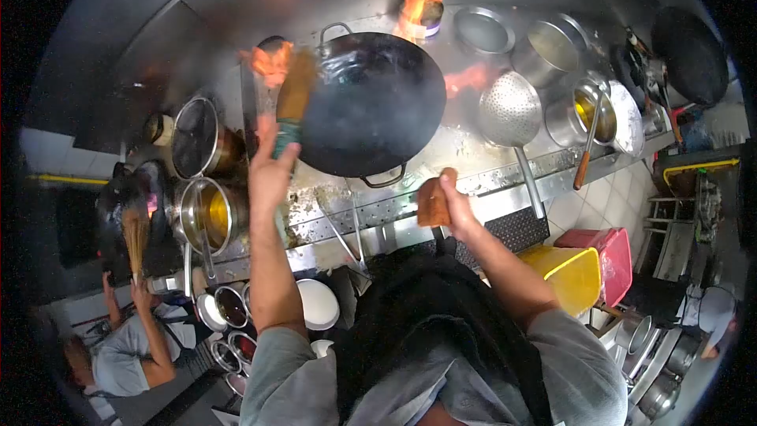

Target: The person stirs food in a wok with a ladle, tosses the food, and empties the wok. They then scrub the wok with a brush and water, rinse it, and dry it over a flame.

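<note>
My left hand is closed around the green-wrapped grip of a wok brush. Its brown bristles, blurred by motion, point up and overlap the left rim of a large black wok. The wok has two loop handles and sits over the burner; its inside looks dark and shiny, with haze above it. Below and right of the wok, apart from its near handle, my right hand grips a folded brown cloth.
Flames rise behind the wok at its left and right. A perforated skimmer, a ladle and metal pots stand right. Oil pots sit left. A co-worker holds another brush; yellow and pink bins stand lower right.
</note>
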